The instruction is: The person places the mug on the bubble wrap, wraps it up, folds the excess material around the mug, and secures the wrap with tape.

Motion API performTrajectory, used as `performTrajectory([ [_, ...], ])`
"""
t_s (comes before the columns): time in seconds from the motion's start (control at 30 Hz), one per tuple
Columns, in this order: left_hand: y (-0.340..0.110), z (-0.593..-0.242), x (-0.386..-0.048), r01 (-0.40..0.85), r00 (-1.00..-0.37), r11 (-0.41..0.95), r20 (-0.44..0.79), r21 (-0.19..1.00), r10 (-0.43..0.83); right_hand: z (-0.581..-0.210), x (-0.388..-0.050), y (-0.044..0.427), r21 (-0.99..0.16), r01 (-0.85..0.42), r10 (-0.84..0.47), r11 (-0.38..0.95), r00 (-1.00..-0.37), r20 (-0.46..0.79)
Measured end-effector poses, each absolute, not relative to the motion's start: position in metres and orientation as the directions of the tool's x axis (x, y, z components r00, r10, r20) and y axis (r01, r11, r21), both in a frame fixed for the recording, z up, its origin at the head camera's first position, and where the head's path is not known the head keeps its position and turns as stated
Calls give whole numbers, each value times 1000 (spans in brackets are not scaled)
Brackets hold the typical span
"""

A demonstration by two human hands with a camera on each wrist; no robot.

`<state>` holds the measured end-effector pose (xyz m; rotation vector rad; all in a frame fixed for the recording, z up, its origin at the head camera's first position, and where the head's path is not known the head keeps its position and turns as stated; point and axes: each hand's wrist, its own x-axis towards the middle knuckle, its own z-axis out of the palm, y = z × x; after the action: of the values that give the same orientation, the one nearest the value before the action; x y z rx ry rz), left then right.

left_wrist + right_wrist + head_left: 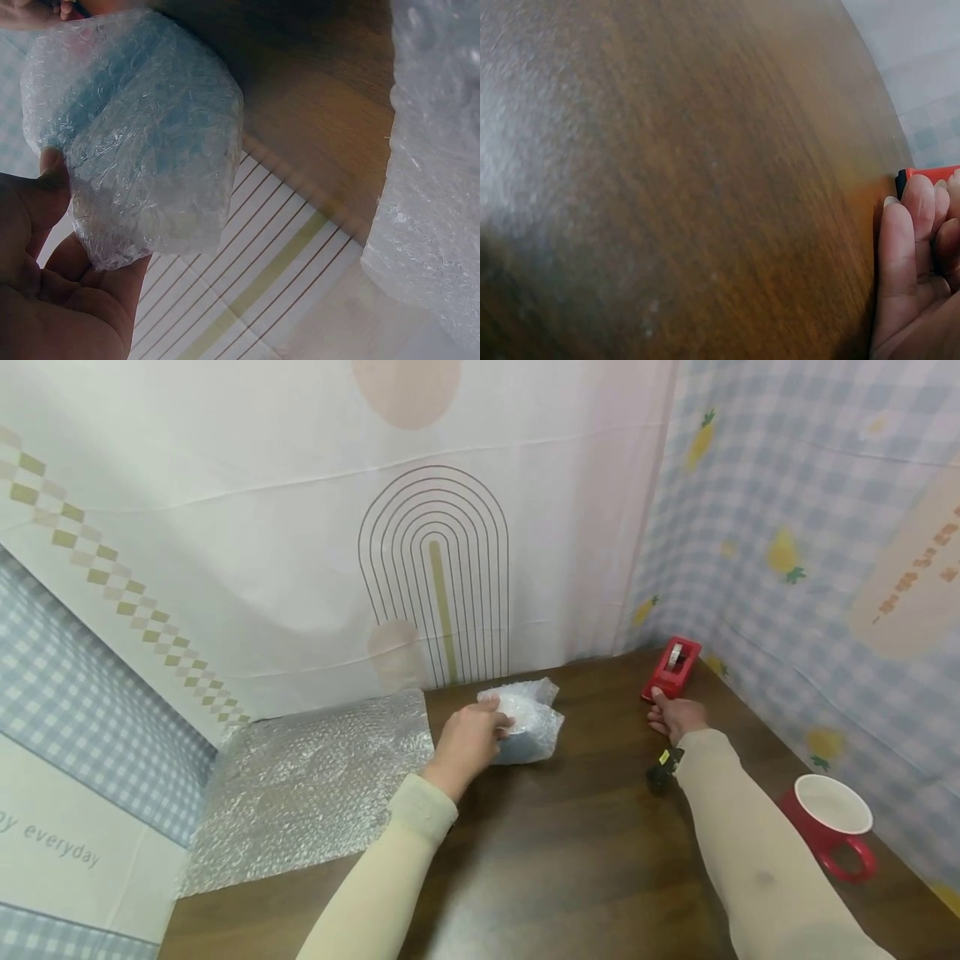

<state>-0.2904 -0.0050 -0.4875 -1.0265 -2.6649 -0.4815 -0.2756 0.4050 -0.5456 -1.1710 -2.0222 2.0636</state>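
Note:
My left hand (470, 739) grips a bubble-wrapped bundle (531, 735) by its left side, the thumb on one face and the fingers behind. Through the clear wrap (157, 127) a blue object shows, its exact kind blurred by the bubbles. At the far right of the table, my right hand (678, 717) holds the near end of a red tape dispenser (675, 664), thumb on top and the other fingers curled. The right wrist view catches only these curled fingers (897, 247) and a bit of the dispenser (934, 173); a roll of tape sits in it.
A flat sheet of bubble wrap (322, 777) covers the left part of the wooden table (555, 877). Beside my right forearm stands a red mug (813, 827) with a white inside. Patterned cloth (300, 527) hangs behind and along both sides.

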Motion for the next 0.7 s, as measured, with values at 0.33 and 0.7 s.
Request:
performTrajectory([
  [0.33, -6, -487, -289, 683, -719, 699, 363, 214, 592, -543, -279, 394, -758, 557, 556, 339, -769, -316],
  [0.7, -2, -486, -289, 672, -734, 707, 323, 220, 597, -549, -272, 396, -843, 482, 511, 240, -801, -312],
])
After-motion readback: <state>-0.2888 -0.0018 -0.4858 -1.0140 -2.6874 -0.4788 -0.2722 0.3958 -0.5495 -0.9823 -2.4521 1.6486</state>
